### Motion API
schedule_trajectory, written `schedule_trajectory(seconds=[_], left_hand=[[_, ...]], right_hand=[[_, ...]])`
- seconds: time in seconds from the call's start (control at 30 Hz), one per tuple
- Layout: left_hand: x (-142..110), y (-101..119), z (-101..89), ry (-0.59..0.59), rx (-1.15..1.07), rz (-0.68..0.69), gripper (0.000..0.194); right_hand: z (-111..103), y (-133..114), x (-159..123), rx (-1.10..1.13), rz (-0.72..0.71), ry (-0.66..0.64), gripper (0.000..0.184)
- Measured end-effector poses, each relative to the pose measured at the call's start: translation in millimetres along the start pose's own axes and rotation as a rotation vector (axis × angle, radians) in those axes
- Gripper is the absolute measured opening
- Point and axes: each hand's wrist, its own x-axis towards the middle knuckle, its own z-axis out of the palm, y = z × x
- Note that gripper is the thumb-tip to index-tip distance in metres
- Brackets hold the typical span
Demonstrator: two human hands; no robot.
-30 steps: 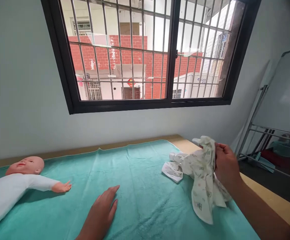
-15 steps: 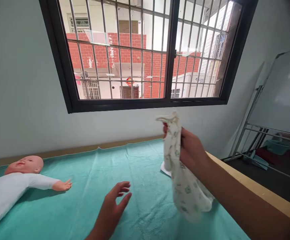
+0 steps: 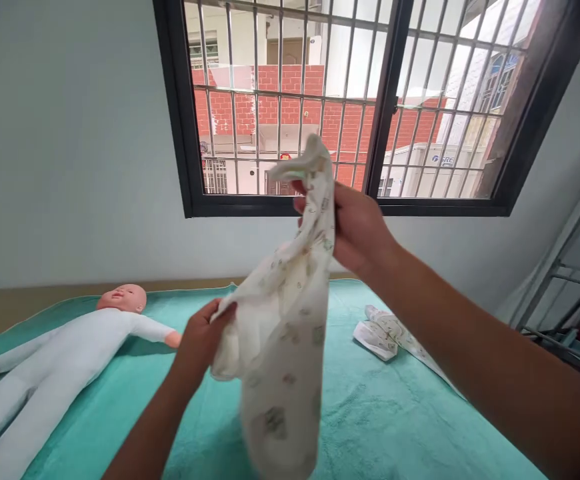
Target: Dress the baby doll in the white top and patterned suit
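Right hand (image 3: 360, 227) gripping a bunched patterned white garment (image 3: 287, 320) upright above a green towel (image 3: 370, 427), left hand (image 3: 204, 340) pinching its left edge, blurred lower end perhaps just touching the towel, doll (image 3: 65, 353) lying at left.

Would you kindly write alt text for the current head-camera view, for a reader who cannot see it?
Two bare hands, left and right, hold up a white patterned garment over a teal blanket. A baby doll lies on the left; more patterned clothing lies on the right, below a barred window.
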Motion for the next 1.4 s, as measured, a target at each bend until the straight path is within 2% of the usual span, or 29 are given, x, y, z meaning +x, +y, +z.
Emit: schedule_trajectory(seconds=[0.07, 0.13, 0.17, 0.23, 0.37, 0.43, 0.5, 0.6, 0.7, 0.77, 0.83, 0.93, 0.97, 1.03, 1.07, 1.13, 1.23, 1.33, 1.4], left_hand=[[6, 6, -32.0, 0.159, 0.07, 0.001, 0.028], [9, 10, -59.0, 0.35, 0.171, 0.005, 0.026], [10, 10, -69.3, 0.409, 0.226, 0.005, 0.025], [13, 6, -83.1, 0.435, 0.316, -0.009, 0.024], [20, -17, -90.6, 0.362, 0.373, -0.053, 0.022], [22, -20, -92.0, 0.362, 0.42, -0.07, 0.021], [18, -11, -95.1, 0.376, 0.553, -0.112, 0.022], [3, 22, -101.4, 0.414, 0.805, -0.184, 0.026], [-10, 49, -103.6, 0.535, 0.82, -0.081, 0.028], [-9, 50, -98.9, 0.567, 0.799, -0.04, 0.029], [0, 33, -88.2, 0.521, 0.81, -0.086, 0.026], [20, -19, -63.6, 0.379, 0.731, -0.215, 0.027], [25, -40, -55.0, 0.289, 0.657, -0.255, 0.03], [29, -82, -40.5, 0.053, 0.455, -0.299, 0.04], [29, -101, -35.9, -0.028, 0.379, -0.297, 0.04], [24, -131, -33.4, -0.013, 0.414, -0.328, 0.03], [18, -154, -42.0, 0.001, 0.478, -0.334, 0.024], [20, -156, -51.7, -0.098, 0.523, -0.301, 0.016], [23, -154, -54.8, -0.192, 0.572, -0.298, 0.021]], right_hand=[[-28, 6, 8, -0.181, -0.058, 0.161, 0.018], [-54, 17, 11, -0.317, -0.026, 0.299, 0.024], [-65, 24, 10, -0.353, 0.006, 0.349, 0.025], [-80, 39, 4, -0.379, 0.06, 0.406, 0.025], [-91, 66, -17, -0.347, 0.096, 0.415, 0.022], [-93, 74, -26, -0.33, 0.11, 0.413, 0.02], [-94, 76, -35, -0.317, 0.098, 0.413, 0.017], [-91, 67, -45, -0.232, 0.031, 0.433, 0.013], [-88, 59, -50, -0.032, -0.019, 0.505, 0.01], [-90, 67, -51, 0.068, 0.018, 0.596, 0.016], [-97, 91, -51, 0.101, 0.104, 0.673, 0.015], [-117, 148, -58, 0.068, 0.234, 0.716, 0.005], [-126, 168, -63, -0.009, 0.336, 0.751, 0.006], [-146, 204, -76, -0.059, 0.429, 0.778, 0.003], [-156, 218, -84, -0.079, 0.462, 0.785, 0.006], [-175, 237, -99, -0.114, 0.478, 0.788, 0.011], [-197, 252, -115, -0.173, 0.446, 0.749, 0.009], [-209, 260, -121, -0.29, 0.403, 0.679, 0.015], [-209, 263, -122, -0.404, 0.369, 0.646, 0.02]])
